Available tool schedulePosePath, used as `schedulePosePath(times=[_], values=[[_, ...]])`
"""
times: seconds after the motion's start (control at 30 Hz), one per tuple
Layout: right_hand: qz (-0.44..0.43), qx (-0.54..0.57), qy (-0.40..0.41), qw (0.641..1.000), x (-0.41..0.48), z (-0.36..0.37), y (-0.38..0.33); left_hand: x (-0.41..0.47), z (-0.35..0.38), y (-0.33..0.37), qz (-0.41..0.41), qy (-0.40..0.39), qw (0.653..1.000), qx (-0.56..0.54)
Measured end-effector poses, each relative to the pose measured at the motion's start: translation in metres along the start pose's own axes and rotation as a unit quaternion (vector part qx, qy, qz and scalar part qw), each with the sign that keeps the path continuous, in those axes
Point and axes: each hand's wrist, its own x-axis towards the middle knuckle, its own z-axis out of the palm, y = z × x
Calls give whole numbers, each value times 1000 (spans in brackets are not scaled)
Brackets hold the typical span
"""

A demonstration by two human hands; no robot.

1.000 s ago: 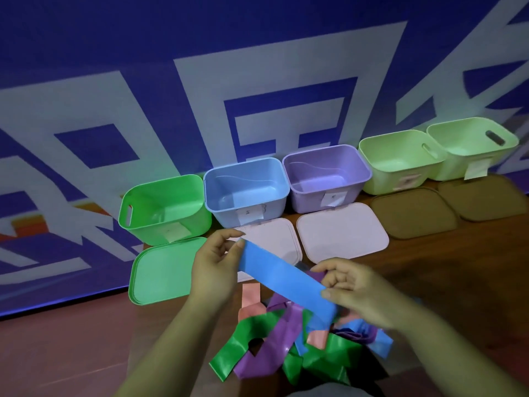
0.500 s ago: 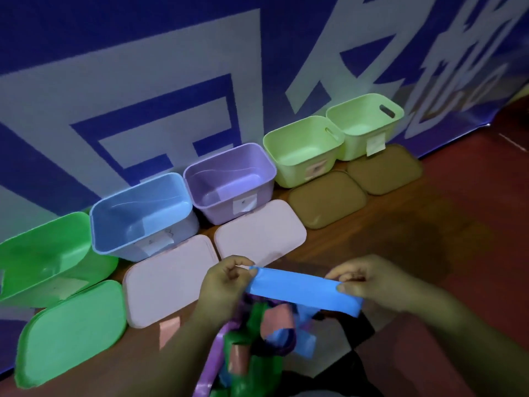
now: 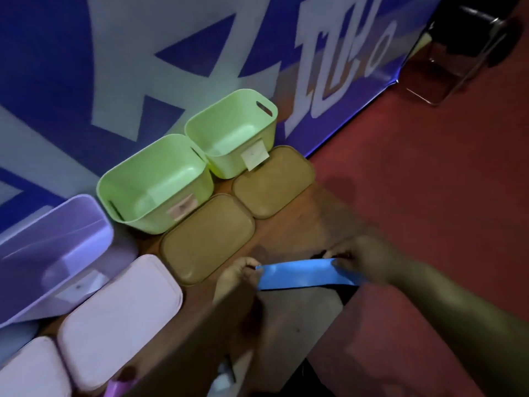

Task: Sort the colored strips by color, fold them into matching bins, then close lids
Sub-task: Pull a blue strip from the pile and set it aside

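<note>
The left hand [image 3: 237,275] and right hand [image 3: 363,253] each pinch an end of the blue strip [image 3: 303,275] in a closed grip by the worktop [image 3: 286,233] edge, apparently about to fold it; the ends must meet next.

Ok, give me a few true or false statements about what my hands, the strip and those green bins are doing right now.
1. The left hand and the right hand each pinch one end of the blue strip. True.
2. The blue strip lies inside a bin. False: it is held stretched between the hands, in front of the lids.
3. The near light green bin and the far light green bin each have a paper label on the front wall. True.
4. Both light green bins have their lids on. False: they are open, and two brown lids lie flat in front of them.
</note>
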Motion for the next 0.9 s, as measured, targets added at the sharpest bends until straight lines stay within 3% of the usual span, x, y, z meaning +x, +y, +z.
schedulePosePath(times=[0.23,0.33,0.7,0.9], values=[[32,-62,-7,998,56,-34,63,67,55,32,13,12,986,168],[45,-71,28,996,82,-35,73,85,57,25,72,38,961,265],[60,-114,152,980,94,9,52,60,23,8,15,43,960,277],[40,-103,167,980,72,64,-30,-1,-55,-45,8,15,957,289]])
